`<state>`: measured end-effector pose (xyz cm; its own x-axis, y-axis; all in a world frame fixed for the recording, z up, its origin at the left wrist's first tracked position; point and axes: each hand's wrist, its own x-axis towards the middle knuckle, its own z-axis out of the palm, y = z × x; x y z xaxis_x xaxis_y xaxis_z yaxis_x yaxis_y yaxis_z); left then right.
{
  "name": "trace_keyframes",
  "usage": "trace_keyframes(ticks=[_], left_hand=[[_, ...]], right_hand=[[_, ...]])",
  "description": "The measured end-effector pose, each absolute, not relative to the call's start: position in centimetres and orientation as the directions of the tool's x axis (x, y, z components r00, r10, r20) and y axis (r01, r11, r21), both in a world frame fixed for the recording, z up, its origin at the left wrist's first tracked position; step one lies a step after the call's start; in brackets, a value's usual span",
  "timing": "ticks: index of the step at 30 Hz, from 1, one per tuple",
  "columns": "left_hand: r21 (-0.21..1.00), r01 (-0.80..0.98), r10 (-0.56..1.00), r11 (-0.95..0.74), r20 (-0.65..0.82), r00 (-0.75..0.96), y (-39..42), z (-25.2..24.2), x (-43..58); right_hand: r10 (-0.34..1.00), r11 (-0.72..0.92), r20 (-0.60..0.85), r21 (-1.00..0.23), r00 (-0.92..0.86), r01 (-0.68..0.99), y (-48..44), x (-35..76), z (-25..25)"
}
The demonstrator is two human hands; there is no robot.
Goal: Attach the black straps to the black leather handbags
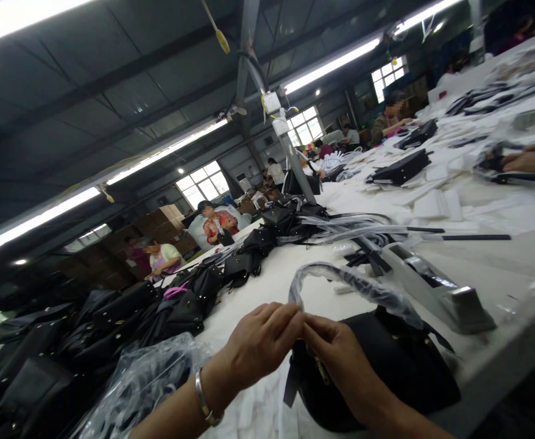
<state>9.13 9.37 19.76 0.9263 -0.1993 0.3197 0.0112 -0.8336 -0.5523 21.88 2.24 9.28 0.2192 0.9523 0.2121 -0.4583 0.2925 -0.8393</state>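
Observation:
A black handbag (386, 366) stands on the white table in front of me, a gold-coloured zip pull hanging at its left end. Clear plastic film covers its arched handle (354, 277). My left hand (265, 335), with a silver bangle at the wrist, is closed on the left end of the handle, fingers bent in a pinch. My right hand (340, 360) pinches the same spot from the other side, thumb and fingertips close to the left fingers. Just what lies between the fingertips is hidden. The film bunches above both hands.
Many black bags (112, 317) are heaped along the left. A grey tape dispenser (436, 292) stands right of the handbag. Film-wrapped straps (363, 228) lie behind it. Clear plastic (153, 378) sits at lower left. Another person's hands (532, 157) work at the right edge.

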Motion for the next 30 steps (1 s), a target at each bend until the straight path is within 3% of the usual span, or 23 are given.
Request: trace_keyframes(ticks=[2, 5, 7, 12, 14, 17, 19, 22, 25, 30], left_hand=[[-0.525, 0.031, -0.18, -0.85, 0.346, 0.921, 9.6, 19.4, 8.5], [-0.451, 0.087, -0.113, -0.888, 0.397, 0.911, 9.6, 18.6, 7.6], [-0.432, 0.065, -0.131, -0.9, 0.409, 0.903, 9.3, 18.0, 7.1], [-0.352, -0.051, -0.187, -0.935, 0.364, 0.912, 8.7, 16.4, 6.1], [-0.189, 0.069, -0.024, -0.98, 0.451, 0.892, 8.9, 15.8, 5.8], [0.217, 0.333, 0.395, -0.918, 0.583, 0.71, 9.1, 15.2, 6.1], [0.464, 0.372, 0.588, -0.804, 0.534, 0.607, 9.0, 15.0, 6.9], [0.721, 0.301, 0.706, -0.624, 0.356, 0.612, 8.6, 14.7, 8.3], [0.861, 0.236, 0.768, -0.45, 0.239, 0.594, 8.6, 14.3, 8.8], [0.916, 0.213, 0.769, -0.341, 0.141, 0.624, 9.6, 13.4, 6.9]], right_hand=[[0.964, 0.256, 0.17, -0.807, 0.206, -0.532, 2.1, 21.8, 9.2], [0.969, 0.237, 0.226, -0.739, 0.099, -0.631, 2.0, 21.6, 8.6], [0.966, 0.238, 0.25, -0.755, 0.068, -0.61, 2.0, 21.6, 8.0], [0.973, 0.207, 0.127, -0.854, 0.194, -0.477, 2.3, 22.3, 7.6], [0.976, 0.2, 0.126, -0.846, 0.18, -0.494, 2.3, 22.4, 8.0], [0.975, 0.22, 0.181, -0.811, 0.126, -0.542, 2.2, 22.1, 8.5], [0.971, 0.237, 0.217, -0.813, 0.101, -0.532, 2.1, 22.1, 8.6], [0.971, 0.231, 0.168, -0.842, 0.169, -0.488, 2.0, 23.2, 8.6], [0.936, 0.243, 0.038, -0.788, 0.35, -0.566, 2.0, 25.9, 8.5], [0.85, 0.425, -0.024, -0.562, 0.527, -0.71, 2.1, 31.0, 10.0]])
